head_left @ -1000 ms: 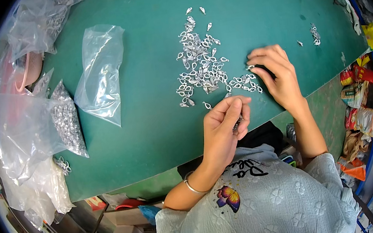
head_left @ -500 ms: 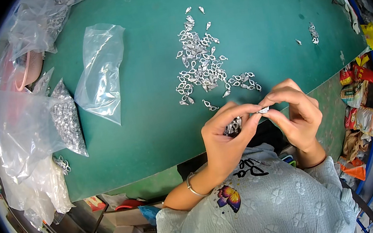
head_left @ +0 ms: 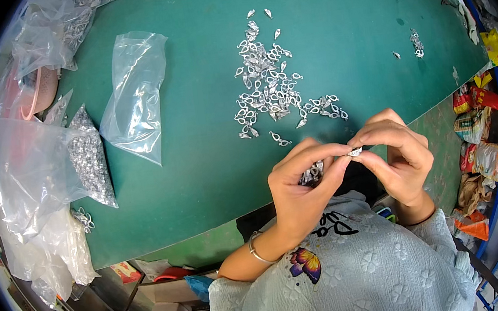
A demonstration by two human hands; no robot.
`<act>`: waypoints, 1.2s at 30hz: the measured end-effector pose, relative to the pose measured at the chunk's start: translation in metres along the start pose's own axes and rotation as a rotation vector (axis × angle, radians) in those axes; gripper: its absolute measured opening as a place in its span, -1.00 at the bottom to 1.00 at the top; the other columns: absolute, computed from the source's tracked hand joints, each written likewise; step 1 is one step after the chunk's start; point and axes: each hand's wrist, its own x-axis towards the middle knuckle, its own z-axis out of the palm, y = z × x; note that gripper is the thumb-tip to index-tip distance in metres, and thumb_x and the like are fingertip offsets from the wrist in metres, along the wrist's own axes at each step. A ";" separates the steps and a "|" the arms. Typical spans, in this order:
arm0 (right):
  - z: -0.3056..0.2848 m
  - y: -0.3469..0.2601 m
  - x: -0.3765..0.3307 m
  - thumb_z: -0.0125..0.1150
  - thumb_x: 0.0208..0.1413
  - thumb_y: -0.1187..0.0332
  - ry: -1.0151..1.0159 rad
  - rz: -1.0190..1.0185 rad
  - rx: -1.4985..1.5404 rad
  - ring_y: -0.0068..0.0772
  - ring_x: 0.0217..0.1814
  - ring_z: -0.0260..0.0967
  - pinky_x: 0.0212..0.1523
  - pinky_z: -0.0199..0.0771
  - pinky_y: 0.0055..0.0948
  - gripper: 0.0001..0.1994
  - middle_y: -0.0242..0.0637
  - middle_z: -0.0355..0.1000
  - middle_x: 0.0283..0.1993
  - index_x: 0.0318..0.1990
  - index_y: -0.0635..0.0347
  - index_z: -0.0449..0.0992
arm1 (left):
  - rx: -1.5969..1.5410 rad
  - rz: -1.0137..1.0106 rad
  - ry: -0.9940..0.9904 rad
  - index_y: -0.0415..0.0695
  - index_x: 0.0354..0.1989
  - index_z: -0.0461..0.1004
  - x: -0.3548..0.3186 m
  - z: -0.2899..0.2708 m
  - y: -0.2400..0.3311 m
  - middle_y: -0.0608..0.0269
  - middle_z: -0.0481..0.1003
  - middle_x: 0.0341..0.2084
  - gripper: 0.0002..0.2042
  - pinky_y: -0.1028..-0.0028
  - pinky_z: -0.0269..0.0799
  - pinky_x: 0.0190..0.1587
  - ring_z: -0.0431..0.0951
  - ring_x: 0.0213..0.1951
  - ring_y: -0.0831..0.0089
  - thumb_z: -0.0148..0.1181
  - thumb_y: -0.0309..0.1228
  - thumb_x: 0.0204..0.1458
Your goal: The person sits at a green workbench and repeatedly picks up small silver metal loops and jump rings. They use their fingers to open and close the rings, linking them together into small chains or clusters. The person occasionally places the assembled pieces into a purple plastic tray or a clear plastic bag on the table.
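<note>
Head view: a small silvery piece [head_left: 355, 151] is pinched between the thumb and finger tips of both hands, above the near edge of the green worktop [head_left: 202, 179]. By the curled left hand [head_left: 303, 187], a cluster of similar metallic pieces [head_left: 311, 175] is also held within the palm. The right hand [head_left: 402, 165] is closed at its fingertips on the shared piece; whether anything else is held in it cannot be told.

Beyond the hands, a loose pile of shiny teardrop-shaped loops [head_left: 268, 82] is spread over the smooth, matt surface, with a few stragglers lying apart at its far end. Farther right, a small clump of silvery pieces [head_left: 417, 44] is set well apart, with a single piece [head_left: 396, 54] near it. On the left, a crinkled transparent plastic bag [head_left: 134, 95] is laid flat; beside it, a bag packed with grainy silver-grey pieces [head_left: 91, 164] is seen near a rounded pink plastic container [head_left: 45, 89]. A smooth metal bangle [head_left: 255, 250] is worn on the left wrist, and a pale, crinkle-textured shirt [head_left: 366, 271] is printed with a butterfly [head_left: 305, 264].
</note>
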 end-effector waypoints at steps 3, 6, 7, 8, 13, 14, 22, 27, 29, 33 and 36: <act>0.000 0.002 0.000 0.28 -0.22 0.61 -0.007 -0.020 -0.005 -0.27 -0.40 0.38 -0.36 0.35 -0.41 -0.82 -0.15 0.45 -0.42 -0.37 0.38 0.46 | 0.000 0.002 0.005 -0.27 -0.39 0.51 0.000 0.001 0.000 0.35 0.36 -0.62 -0.86 0.64 0.15 -0.48 0.27 -0.54 0.65 0.16 -0.70 -0.17; -0.001 0.002 0.000 0.28 -0.21 0.61 -0.007 -0.011 0.001 -0.27 -0.40 0.38 -0.35 0.35 -0.40 -0.82 -0.14 0.45 -0.42 -0.38 0.38 0.46 | 0.015 0.002 0.006 -0.27 -0.39 0.51 0.000 0.001 0.001 0.33 0.38 -0.61 -0.85 0.64 0.16 -0.48 0.28 -0.54 0.64 0.17 -0.70 -0.18; -0.001 0.002 0.000 0.28 -0.21 0.61 -0.005 -0.008 0.005 -0.27 -0.40 0.38 -0.35 0.35 -0.40 -0.82 -0.14 0.45 -0.42 -0.38 0.39 0.46 | 0.017 0.005 0.007 -0.27 -0.39 0.51 0.000 0.001 0.001 0.33 0.38 -0.61 -0.85 0.64 0.17 -0.47 0.29 -0.54 0.64 0.17 -0.70 -0.18; -0.001 0.002 -0.001 0.28 -0.21 0.61 -0.003 -0.004 0.008 -0.27 -0.40 0.38 -0.35 0.35 -0.41 -0.82 -0.14 0.45 -0.42 -0.38 0.39 0.46 | 0.019 0.008 0.007 -0.27 -0.39 0.51 0.001 0.001 0.002 0.32 0.39 -0.61 -0.85 0.64 0.17 -0.47 0.29 -0.54 0.64 0.17 -0.70 -0.18; -0.001 0.003 -0.001 0.28 -0.22 0.61 -0.001 -0.001 0.023 -0.26 -0.40 0.38 -0.36 0.34 -0.41 -0.82 -0.14 0.45 -0.43 -0.38 0.39 0.46 | 0.029 0.023 -0.001 -0.27 -0.39 0.51 0.001 0.001 0.001 0.31 0.40 -0.60 -0.84 0.64 0.18 -0.47 0.30 -0.54 0.63 0.17 -0.71 -0.19; -0.001 0.003 -0.001 0.28 -0.22 0.61 0.001 -0.001 0.022 -0.26 -0.40 0.38 -0.36 0.34 -0.41 -0.82 -0.14 0.45 -0.43 -0.38 0.39 0.46 | 0.030 0.028 -0.002 -0.27 -0.39 0.51 0.001 0.001 0.000 0.31 0.40 -0.61 -0.84 0.64 0.18 -0.47 0.30 -0.54 0.63 0.17 -0.71 -0.19; -0.002 0.000 0.001 0.29 -0.25 0.61 -0.005 -0.008 -0.005 -0.27 -0.40 0.36 -0.37 0.33 -0.43 -0.82 -0.15 0.45 -0.43 -0.40 0.38 0.48 | 0.017 0.013 -0.011 -0.28 -0.40 0.51 0.002 0.001 0.002 0.34 0.37 -0.63 -0.85 0.64 0.17 -0.48 0.28 -0.55 0.64 0.16 -0.72 -0.19; 0.003 0.008 0.003 0.27 -0.28 0.63 0.008 0.034 -0.014 -0.29 -0.39 0.34 -0.38 0.32 -0.46 -0.85 -0.19 0.44 -0.43 -0.44 0.35 0.51 | 0.064 0.001 0.049 -0.26 -0.36 0.51 0.003 0.001 -0.002 0.37 0.32 -0.65 -0.83 0.66 0.19 -0.48 0.27 -0.56 0.68 0.16 -0.70 -0.17; 0.001 0.014 0.002 0.26 -0.28 0.64 0.029 0.090 -0.095 -0.33 -0.39 0.34 -0.36 0.31 -0.48 -0.85 -0.20 0.44 -0.43 -0.45 0.35 0.50 | 0.070 -0.044 0.083 -0.29 -0.36 0.50 0.002 0.001 -0.004 0.39 0.33 -0.65 -0.84 0.64 0.17 -0.44 0.26 -0.54 0.67 0.14 -0.71 -0.17; -0.006 0.021 0.002 0.27 -0.30 0.63 0.107 0.167 -0.066 -0.36 -0.39 0.34 -0.33 0.30 -0.49 -0.85 -0.21 0.45 -0.43 -0.47 0.34 0.50 | 0.093 -0.071 0.074 -0.29 -0.35 0.50 0.003 -0.002 -0.007 0.39 0.33 -0.65 -0.84 0.64 0.17 -0.43 0.26 -0.53 0.68 0.15 -0.69 -0.17; -0.006 0.012 0.001 0.28 -0.31 0.62 0.027 0.162 -0.013 -0.36 -0.38 0.34 -0.34 0.29 -0.48 -0.85 -0.23 0.45 -0.45 -0.47 0.33 0.50 | 0.030 -0.103 0.025 -0.27 -0.35 0.51 0.003 -0.001 -0.004 0.38 0.32 -0.64 -0.84 0.66 0.18 -0.44 0.26 -0.54 0.69 0.17 -0.67 -0.16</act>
